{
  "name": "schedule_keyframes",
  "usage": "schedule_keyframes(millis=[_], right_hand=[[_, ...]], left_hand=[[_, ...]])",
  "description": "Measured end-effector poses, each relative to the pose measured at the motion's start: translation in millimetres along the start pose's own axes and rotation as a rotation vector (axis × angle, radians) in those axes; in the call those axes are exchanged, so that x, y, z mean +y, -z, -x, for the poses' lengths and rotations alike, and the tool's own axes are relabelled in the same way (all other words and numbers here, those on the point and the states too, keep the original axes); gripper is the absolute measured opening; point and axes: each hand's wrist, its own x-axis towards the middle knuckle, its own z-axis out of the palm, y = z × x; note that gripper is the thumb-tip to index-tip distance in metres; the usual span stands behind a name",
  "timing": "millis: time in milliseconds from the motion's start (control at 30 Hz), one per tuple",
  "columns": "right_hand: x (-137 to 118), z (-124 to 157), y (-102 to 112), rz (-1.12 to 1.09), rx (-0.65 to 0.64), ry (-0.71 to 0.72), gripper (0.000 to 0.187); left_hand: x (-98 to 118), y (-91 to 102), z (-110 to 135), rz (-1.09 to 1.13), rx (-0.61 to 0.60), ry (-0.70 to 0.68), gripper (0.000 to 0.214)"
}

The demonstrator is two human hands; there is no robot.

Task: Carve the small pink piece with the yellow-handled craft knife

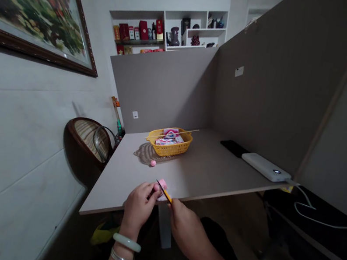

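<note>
Dim indoor light, strong wide-angle bending at the edges, the right hand [186,229] perhaps slightly soft.

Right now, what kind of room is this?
It looks like a small room in a home, maybe with a study corner. A framed painting hangs on the wall, white wall shelves hold boxes and vases, and a desk sits between grey partition panels.
</note>
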Motion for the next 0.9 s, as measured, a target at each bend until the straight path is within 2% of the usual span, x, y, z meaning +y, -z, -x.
schedule_keyframes(millis=[200, 433, 600, 767, 900], right_hand=[[4.7, 13.4, 1.5, 0.003, -0.002, -0.008, 0.027], [-2.5, 3.0, 11.8, 0.044, -0.007, 0.022, 0.023], [6.8, 24.1, 11.1, -0.003, 0.005, -0.015, 0.028], [12.5, 37.5, 23.6, -0.108, 0.027, -0.027, 0.031], [13.1, 40.2, 27.6, -0.161, 0.051, -0.037, 0.032]], left_hand=[[3.1, 2.1, -1.4, 0.001, -0.012, -0.014, 0.026], [3.8, 4.0, 1.4, 0.019, -0.013, -0.022, 0.025], [4.2, 2.0, 1.8, 0.009, 0.006, -0.022, 0.026], [6.6, 0.1, 1.6, -0.002, 0.062, -0.009, 0.021], [7.5, 2.1, 1.1, 0.036, 0.059, -0.02, 0.033]])
